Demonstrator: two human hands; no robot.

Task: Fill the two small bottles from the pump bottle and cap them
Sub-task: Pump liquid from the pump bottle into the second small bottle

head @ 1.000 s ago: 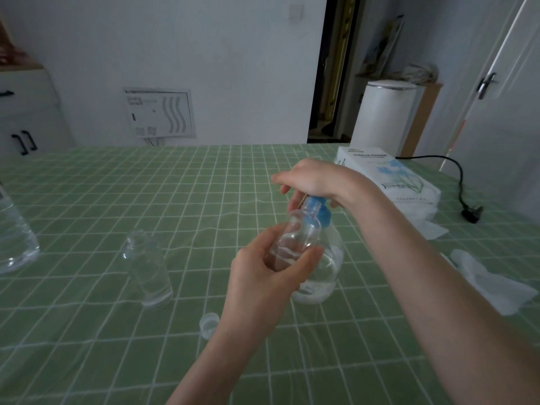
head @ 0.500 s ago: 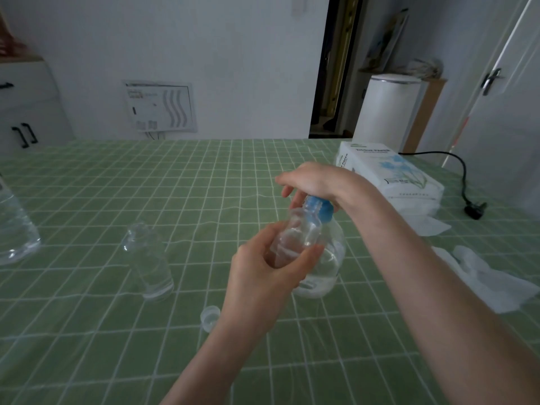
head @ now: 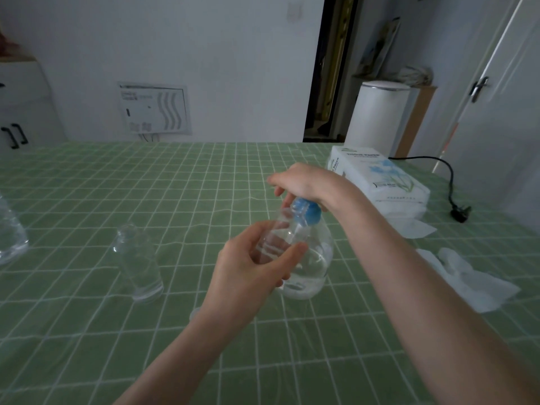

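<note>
A clear pump bottle (head: 317,258) with a blue collar stands mid-table, partly filled with clear liquid. My right hand (head: 304,182) rests on top of its pump head, fingers curled down over it. My left hand (head: 251,270) holds a small clear bottle (head: 277,232) tilted against the pump's neck, its open mouth near the blue collar. A second small clear bottle (head: 140,264) stands upright and uncapped to the left. A small clear cap (head: 195,312) lies on the cloth, mostly hidden behind my left wrist.
The table carries a green checked cloth (head: 87,346). A white tissue pack (head: 380,182) lies at the far right, with crumpled tissues (head: 467,276) nearer. A large clear bottle (head: 8,238) stands at the left edge. A black cable and plug (head: 460,213) lie far right.
The view has shifted slightly. My right hand stays on the pump head and my left hand keeps the small bottle at the spout; the bottle is tilted a little more.
</note>
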